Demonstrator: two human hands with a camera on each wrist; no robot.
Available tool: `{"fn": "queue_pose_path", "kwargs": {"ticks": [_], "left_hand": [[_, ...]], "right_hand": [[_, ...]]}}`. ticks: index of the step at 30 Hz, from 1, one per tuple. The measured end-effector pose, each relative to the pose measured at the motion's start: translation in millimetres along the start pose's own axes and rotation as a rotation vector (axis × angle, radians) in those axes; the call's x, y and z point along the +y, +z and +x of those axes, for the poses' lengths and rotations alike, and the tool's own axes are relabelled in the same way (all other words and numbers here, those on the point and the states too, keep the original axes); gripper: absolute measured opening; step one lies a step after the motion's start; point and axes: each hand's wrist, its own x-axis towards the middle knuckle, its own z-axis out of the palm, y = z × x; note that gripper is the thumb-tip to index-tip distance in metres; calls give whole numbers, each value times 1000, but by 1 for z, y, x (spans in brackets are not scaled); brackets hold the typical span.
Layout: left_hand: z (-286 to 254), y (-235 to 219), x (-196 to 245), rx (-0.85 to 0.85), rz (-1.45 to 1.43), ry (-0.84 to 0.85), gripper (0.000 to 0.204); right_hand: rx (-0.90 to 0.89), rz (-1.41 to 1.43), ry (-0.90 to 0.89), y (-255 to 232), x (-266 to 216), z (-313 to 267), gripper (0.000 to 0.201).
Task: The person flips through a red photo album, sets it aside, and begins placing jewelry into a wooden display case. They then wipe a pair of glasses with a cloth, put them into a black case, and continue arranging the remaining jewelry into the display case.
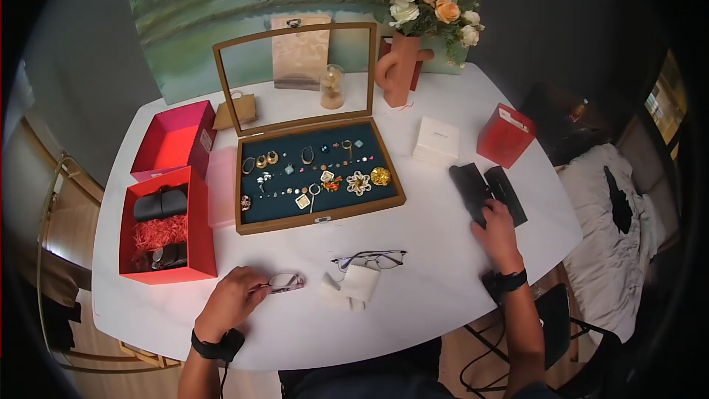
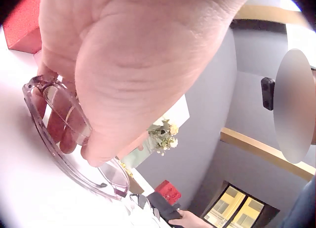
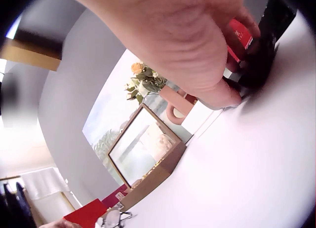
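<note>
My left hand [image 1: 233, 299] pinches clear, pinkish-framed eyeglasses [image 1: 286, 282] at one end, low over the front left of the table. In the left wrist view the frame [image 2: 59, 156] and lenses show below the thumb and fingers. At the right, my right hand [image 1: 498, 240] grips the near end of a soft black glasses case [image 1: 467, 183], thumb on its left side. Beside it lies a second, narrow black case [image 1: 507, 196]. Between the hands, dark-framed eyeglasses [image 1: 390, 258] lie next to a crumpled pale cloth [image 1: 362, 282].
A wooden jewelry box [image 1: 325, 223] stands open mid-table, its glazed lid raised. Red [image 1: 203, 251] and pink [image 1: 208, 129] open boxes stand left. A white box [image 1: 436, 139], red box [image 1: 507, 137] and pink vase [image 1: 401, 74] with flowers stand toward the back right.
</note>
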Motion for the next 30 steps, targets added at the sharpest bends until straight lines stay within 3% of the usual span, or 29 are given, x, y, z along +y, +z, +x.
{"fn": "queue_pose_path", "kwargs": {"ticks": [2,5,7,12,15,18,19,21,27,30], "left_hand": [[-1,-3,3,19,-2,-26,13],[-2,-4,6,-5,-77,-198,14],[1,-2,6,59,-132,-103,14],[4,-1,15,24,-185,-151,17],[12,0,20,37,-237,-89,19],[14,3,17,21,-254,-57,20],[14,5,16,21,-255,-59,20],[14,8,13,-13,-329,-101,22],[15,12,4,-114,-828,-260,27],[17,12,6,-124,-865,-279,28]], "right_hand": [[0,140,-30,-3,-10,-7,35],[-21,375,2,-17,-32,-20,31],[-72,439,1,-27,-45,-28,28],[-210,453,-134,-39,-63,-47,26],[-277,379,-229,-52,-82,-47,28],[-323,741,-36,-48,-70,-45,30],[-325,742,-36,-45,-67,-40,30],[-115,792,26,-38,-62,-31,32],[-202,611,-64,-39,-82,-21,55],[-279,554,-79,-41,-87,-19,63]]}}
